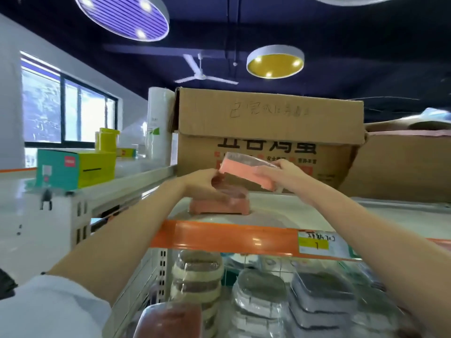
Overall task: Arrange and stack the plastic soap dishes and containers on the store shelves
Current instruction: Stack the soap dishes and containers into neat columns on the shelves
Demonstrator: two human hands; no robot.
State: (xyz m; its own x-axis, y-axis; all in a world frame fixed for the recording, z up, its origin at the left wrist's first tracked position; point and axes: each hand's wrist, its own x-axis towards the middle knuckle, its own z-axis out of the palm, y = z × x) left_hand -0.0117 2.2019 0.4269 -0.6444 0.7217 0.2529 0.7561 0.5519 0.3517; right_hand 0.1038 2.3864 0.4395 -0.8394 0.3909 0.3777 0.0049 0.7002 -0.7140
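2 glossy pink rectangular soap dishes point(246, 173).

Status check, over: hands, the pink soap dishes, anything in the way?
Right hand holds wrapped pink dish aloft, tilted. Left hand steadies pink dish on top shelf. Cardboard box close behind.

Tilted pink soap dish point(246, 173) above another pink dish point(219, 207) on top shelf point(305, 211)

Cardboard box point(268, 132) ahead of me: handwritten marker characters across its top flap and large printed black characters below, both too blurred for me to read. Yellow price tag point(316, 245) on the orange shelf edge point(219, 236): handwritten scrawl above a legible "1".
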